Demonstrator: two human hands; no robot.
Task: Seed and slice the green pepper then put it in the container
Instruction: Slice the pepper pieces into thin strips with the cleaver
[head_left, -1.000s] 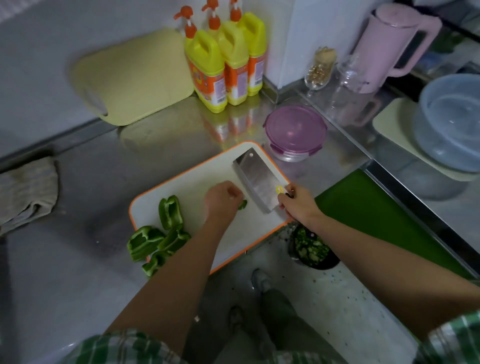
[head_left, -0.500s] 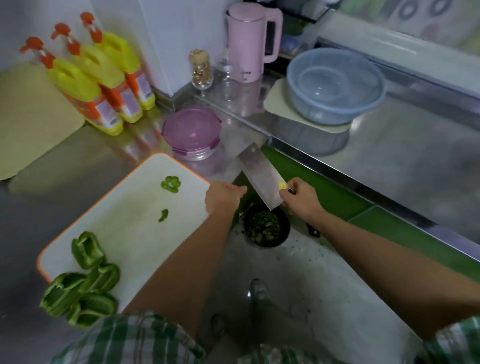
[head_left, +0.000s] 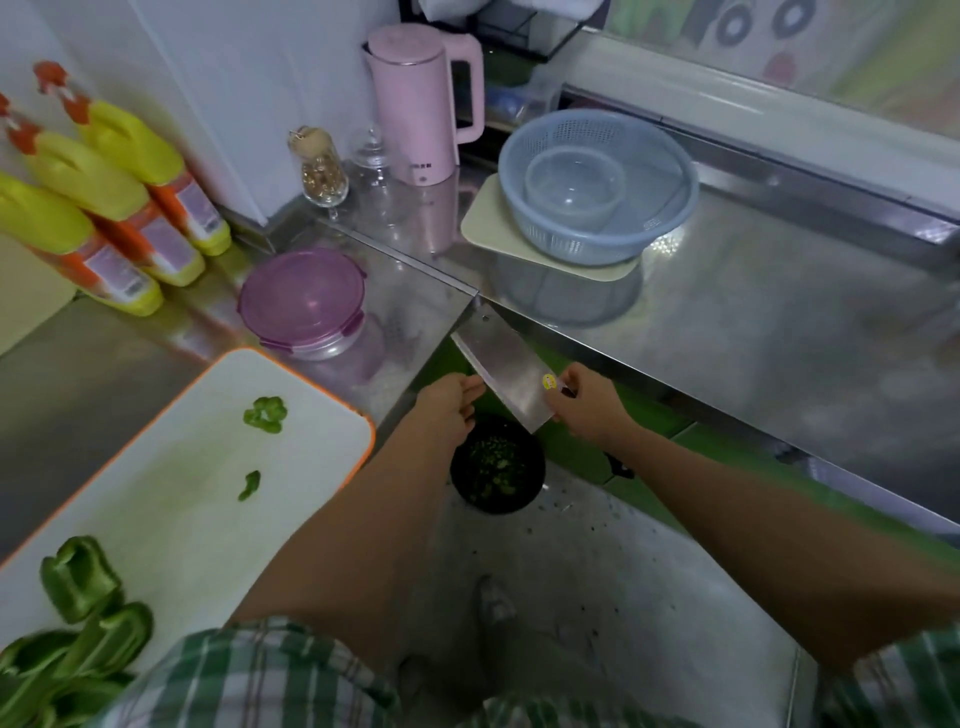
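Right hand grips the cleaver at its handle, blade flat and tilted. Left hand is extended, fingertips touching the blade's side. Both are above a black bin holding green scraps. Green pepper pieces lie on the cutting board, lower left. The purple-lidded container stands closed on the counter. A blue colander holds a clear bowl.

Green pepper pieces, orange-rimmed white board, pink kettle, purple lid

Steel counter bears cutting board, lidded container, yellow bottles, kettle.
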